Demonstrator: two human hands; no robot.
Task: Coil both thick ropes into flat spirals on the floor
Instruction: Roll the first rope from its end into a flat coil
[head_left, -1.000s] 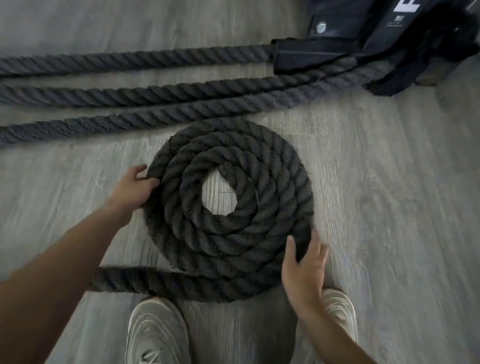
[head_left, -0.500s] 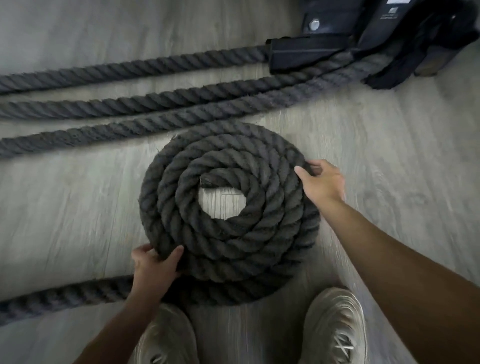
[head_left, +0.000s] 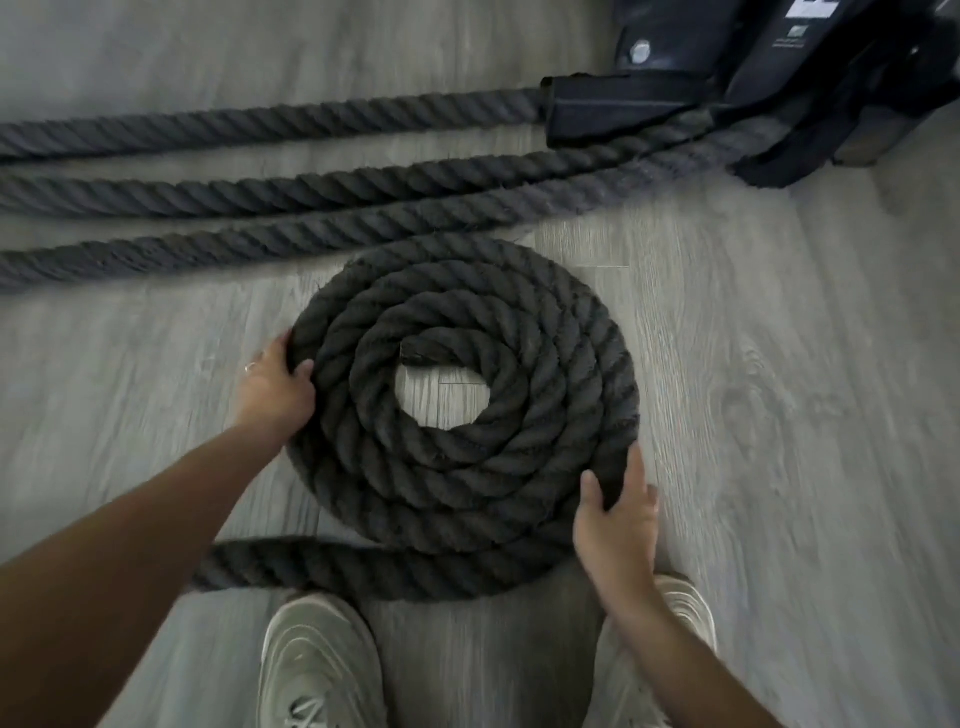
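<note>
Two hands hold a big rope circle on the floor.

The coiled rope (head_left: 462, 395) lies flat on the wood floor (head_left: 779, 415), near the shoes (head_left: 319, 670). The left hand (head_left: 272, 384) curls its fingers over the left edge. The right hand (head_left: 615, 525) grips the near right edge.

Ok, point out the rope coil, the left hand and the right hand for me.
rope coil (head_left: 545, 332): head view, on the upper turns of the spiral.
left hand (head_left: 272, 387): head view, back of the hand.
right hand (head_left: 615, 530): head view, back of the hand.

Thick dark rope spiral (head_left: 462, 395) flat on grey wood-plank floor (head_left: 779, 415); three straight dark rope lengths (head_left: 291, 192) behind; pale sneakers (head_left: 322, 670) before.
</note>
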